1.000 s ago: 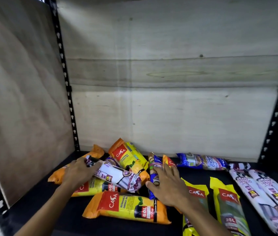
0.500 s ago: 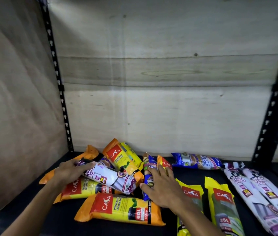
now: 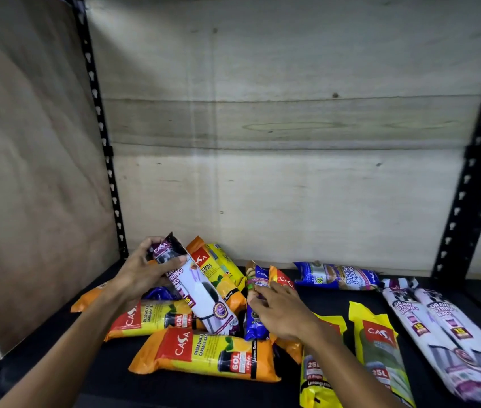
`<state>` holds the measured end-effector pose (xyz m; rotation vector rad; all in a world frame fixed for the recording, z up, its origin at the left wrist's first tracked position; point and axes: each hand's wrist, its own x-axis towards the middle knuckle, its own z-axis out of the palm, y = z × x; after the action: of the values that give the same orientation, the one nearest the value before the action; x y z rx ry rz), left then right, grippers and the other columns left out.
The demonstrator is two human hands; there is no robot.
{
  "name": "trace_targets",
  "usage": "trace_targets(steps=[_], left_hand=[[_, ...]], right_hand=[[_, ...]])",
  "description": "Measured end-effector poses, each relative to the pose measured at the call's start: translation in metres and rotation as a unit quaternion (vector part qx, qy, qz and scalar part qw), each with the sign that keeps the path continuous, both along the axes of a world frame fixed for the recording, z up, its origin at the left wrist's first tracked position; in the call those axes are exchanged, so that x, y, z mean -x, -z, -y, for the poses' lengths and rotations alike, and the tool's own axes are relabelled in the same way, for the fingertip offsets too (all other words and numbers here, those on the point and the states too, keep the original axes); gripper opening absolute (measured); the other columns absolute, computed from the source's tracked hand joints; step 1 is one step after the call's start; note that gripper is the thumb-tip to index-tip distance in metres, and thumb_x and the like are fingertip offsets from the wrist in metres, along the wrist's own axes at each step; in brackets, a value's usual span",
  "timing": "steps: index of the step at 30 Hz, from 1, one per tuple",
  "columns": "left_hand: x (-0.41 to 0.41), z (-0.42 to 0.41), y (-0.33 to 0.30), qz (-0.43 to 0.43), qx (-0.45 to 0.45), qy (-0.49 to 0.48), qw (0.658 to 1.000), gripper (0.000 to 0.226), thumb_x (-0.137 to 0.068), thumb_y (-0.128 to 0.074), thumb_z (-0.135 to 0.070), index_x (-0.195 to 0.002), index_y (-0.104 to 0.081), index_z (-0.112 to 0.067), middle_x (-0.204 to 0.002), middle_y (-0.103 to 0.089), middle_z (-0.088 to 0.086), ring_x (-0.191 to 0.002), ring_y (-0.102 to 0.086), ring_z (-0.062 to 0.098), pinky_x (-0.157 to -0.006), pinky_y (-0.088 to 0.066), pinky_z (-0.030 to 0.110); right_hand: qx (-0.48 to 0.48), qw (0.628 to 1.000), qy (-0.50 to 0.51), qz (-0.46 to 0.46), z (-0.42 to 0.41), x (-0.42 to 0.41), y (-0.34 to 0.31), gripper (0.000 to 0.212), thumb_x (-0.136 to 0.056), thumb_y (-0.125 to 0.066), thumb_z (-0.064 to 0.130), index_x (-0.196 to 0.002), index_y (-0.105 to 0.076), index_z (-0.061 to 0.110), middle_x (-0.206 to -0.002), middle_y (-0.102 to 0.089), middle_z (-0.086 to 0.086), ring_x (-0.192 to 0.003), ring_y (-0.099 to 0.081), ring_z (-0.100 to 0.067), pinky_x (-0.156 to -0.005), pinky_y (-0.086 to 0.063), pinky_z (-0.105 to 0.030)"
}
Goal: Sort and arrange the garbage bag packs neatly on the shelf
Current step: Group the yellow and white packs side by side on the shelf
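Left hand point(image 3: 145, 272) gripped the white drawstring pack point(image 3: 201, 293) by its top end, lifted tilted above the orange pile point(image 3: 204, 356), right hand point(image 3: 282, 312) just right of that pile, fingers curled on a blue pack point(image 3: 255, 315), black shelf point(image 3: 327, 295) beneath.

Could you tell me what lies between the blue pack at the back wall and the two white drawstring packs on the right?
In the head view, only bare black shelf lies between the blue pack and the white drawstring packs.
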<state>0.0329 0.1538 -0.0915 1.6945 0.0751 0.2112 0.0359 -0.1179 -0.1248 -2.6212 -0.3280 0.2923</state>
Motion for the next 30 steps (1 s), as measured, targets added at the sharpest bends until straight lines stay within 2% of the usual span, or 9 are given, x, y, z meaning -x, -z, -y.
trace_targets(steps=[4,7,10,15,19,21,23,27,30], left_hand=[[-0.004,0.016,-0.02,0.003,-0.003,0.041,0.999,0.058,-0.073,-0.079,-0.008,-0.122,-0.048,-0.014,-0.096,-0.075,0.018,-0.089,-0.073,0.037,-0.081,-0.058,0.056],[-0.006,0.037,-0.039,0.03,-0.004,0.053,0.998,0.058,-0.074,-0.078,-0.001,-0.123,-0.051,-0.015,-0.104,-0.071,0.017,-0.084,-0.074,0.033,-0.067,-0.062,0.042],[-0.012,0.059,-0.052,0.062,-0.021,0.054,0.996,0.064,-0.068,-0.084,-0.004,-0.121,-0.056,-0.027,-0.112,-0.065,0.014,-0.088,-0.072,0.034,-0.066,-0.062,0.042],[-0.018,0.091,-0.06,0.096,-0.039,0.059,0.993,0.082,-0.066,-0.088,-0.015,-0.134,-0.046,-0.035,-0.115,-0.065,0.007,-0.094,-0.071,0.03,-0.072,-0.062,0.046],[-0.019,0.119,-0.06,0.127,0.013,0.044,0.991,0.083,-0.079,-0.08,-0.019,-0.145,-0.033,-0.034,-0.117,-0.063,0.001,-0.097,-0.071,0.021,-0.07,-0.061,0.029],[-0.02,0.131,-0.049,0.121,0.019,0.041,0.992,0.075,-0.088,-0.07,-0.029,-0.149,-0.027,-0.033,-0.129,-0.06,0.004,-0.104,-0.068,0.02,-0.081,-0.058,0.032],[-0.02,0.145,-0.031,0.086,-0.025,0.048,0.995,0.064,-0.094,-0.057,-0.04,-0.15,-0.026,-0.032,-0.14,-0.053,0.004,-0.116,-0.062,0.022,-0.094,-0.053,0.04],[-0.016,0.171,0.02,0.032,-0.216,0.096,0.971,0.054,-0.096,-0.042,-0.055,-0.143,-0.044,-0.028,-0.146,-0.049,0.0,-0.127,-0.05,0.018,-0.104,-0.041,0.033],[-0.018,0.184,0.053,0.025,-0.37,0.128,0.92,0.066,-0.091,-0.031,-0.068,-0.143,-0.045,-0.03,-0.154,-0.039,0.001,-0.139,-0.038,0.021,-0.116,-0.029,0.041]], right_hand=[[-0.12,0.992,0.029,0.04,-0.001,0.004,-0.01,0.063,-0.103,-0.026,0.055,-0.125,-0.064,0.011,-0.128,-0.064,-0.012,-0.12,-0.058,-0.024,-0.106,-0.043,-0.044],[-0.218,0.975,0.009,0.047,-0.005,0.008,-0.013,0.057,-0.098,-0.034,0.064,-0.132,-0.06,0.026,-0.133,-0.06,0.007,-0.117,-0.056,-0.013,-0.098,-0.044,-0.032],[-0.301,0.952,-0.02,0.044,-0.009,0.01,-0.02,0.055,-0.095,-0.048,0.062,-0.138,-0.053,0.029,-0.126,-0.063,0.012,-0.103,-0.06,0.001,-0.084,-0.05,-0.02],[-0.344,0.935,-0.008,0.084,-0.011,0.008,-0.021,0.051,-0.095,-0.061,0.044,-0.142,-0.043,0.031,-0.125,-0.066,0.012,-0.105,-0.067,-0.007,-0.09,-0.058,-0.035],[-0.426,0.901,0.027,0.077,0.002,0.01,-0.023,0.043,-0.099,-0.057,0.038,-0.139,-0.043,0.033,-0.126,-0.065,0.006,-0.101,-0.069,-0.009,-0.077,-0.06,-0.026],[-0.448,0.89,0.048,0.076,0.014,0.01,-0.024,0.036,-0.101,-0.053,0.037,-0.136,-0.046,0.034,-0.119,-0.065,0.011,-0.098,-0.067,-0.002,-0.075,-0.058,-0.019],[-0.44,0.89,0.076,0.091,0.028,0.009,-0.025,0.028,-0.103,-0.047,0.038,-0.131,-0.046,0.035,-0.111,-0.063,0.019,-0.09,-0.064,0.007,-0.069,-0.054,-0.013],[-0.421,0.886,0.167,0.104,0.067,0.006,-0.024,0.032,-0.106,-0.038,0.036,-0.136,-0.047,0.027,-0.121,-0.065,0.001,-0.102,-0.065,-0.014,-0.09,-0.055,-0.037],[-0.422,0.874,0.223,0.092,0.1,0.009,-0.022,0.031,-0.107,-0.037,0.034,-0.135,-0.047,0.022,-0.101,-0.065,0.004,-0.087,-0.065,-0.015,-0.074,-0.052,-0.033]])
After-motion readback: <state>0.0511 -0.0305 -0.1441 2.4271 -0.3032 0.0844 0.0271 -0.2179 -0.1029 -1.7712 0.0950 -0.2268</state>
